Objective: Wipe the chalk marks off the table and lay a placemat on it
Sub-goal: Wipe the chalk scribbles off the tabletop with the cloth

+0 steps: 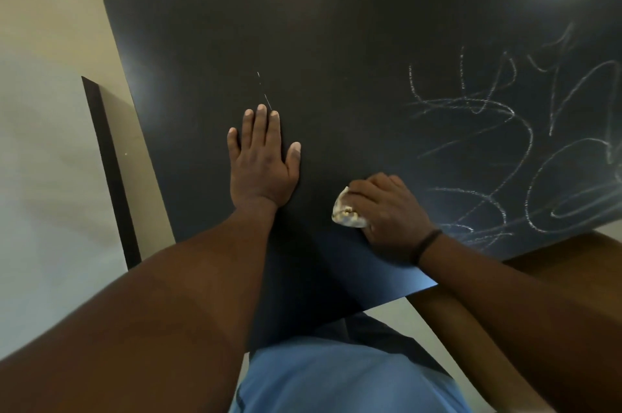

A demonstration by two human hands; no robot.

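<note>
A dark, almost black table (336,42) fills most of the view. White chalk scribbles (505,150) cover its right part, and a short thin chalk line (264,89) lies near the middle. My left hand (261,160) rests flat on the table with straight fingers, its fingertips just below that thin line. Near the front edge my right hand (387,210) grips a small crumpled pale cloth (345,210) and presses it on the table, left of the scribbles. No placemat is in view.
A dark wooden piece (111,170) stands on the pale floor left of the table. A brown wooden surface (572,251) shows beyond the table's right front edge. My blue shirt (336,379) is at the bottom.
</note>
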